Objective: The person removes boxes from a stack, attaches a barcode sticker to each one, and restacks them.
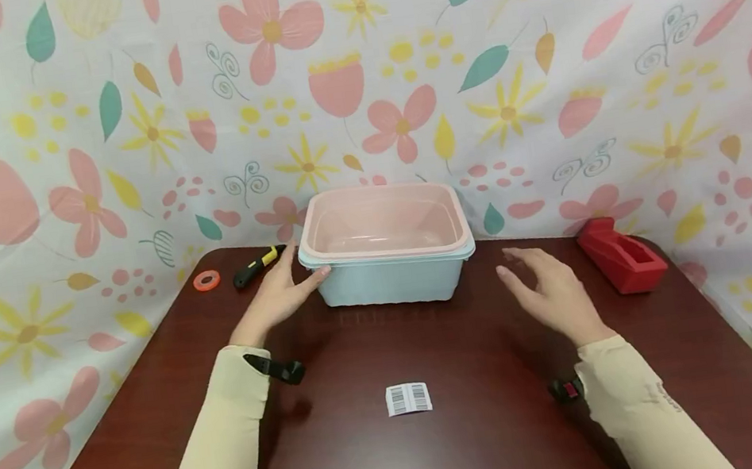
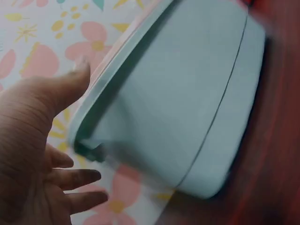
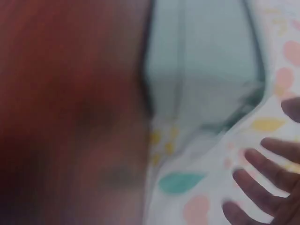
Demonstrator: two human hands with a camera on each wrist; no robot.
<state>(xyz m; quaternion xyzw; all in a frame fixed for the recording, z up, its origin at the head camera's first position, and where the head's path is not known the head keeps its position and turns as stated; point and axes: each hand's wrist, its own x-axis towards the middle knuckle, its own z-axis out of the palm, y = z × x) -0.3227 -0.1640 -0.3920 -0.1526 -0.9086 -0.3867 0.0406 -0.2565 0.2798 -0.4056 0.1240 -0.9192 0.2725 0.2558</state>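
At far left, an orange ring and a black-and-yellow cutter lie on the dark tabletop; the cutter is near the left hand, so that hand's path should be kept off it. The left hand stands at the left end of the blue tub, fingers extended, thumb spread, gripping nothing; whether the thumb touches the rim cannot be confirmed. The blue tub sits upright toward the back of the table, with the pink tub nested in it, rim above rim. In this inspector's judgement, a sound hold takes both ends at matching height, with fingers under the blue rim; a grip on the pink rim alone could separate the two. Nearer the front, a barcode label lies flat and could be caught by a dragged tub. The right hand, fingers loosely extended and holding nothing, is apart from the tub's right end and should close that gap before any load is taken. At far right stands a red tape dispenser.
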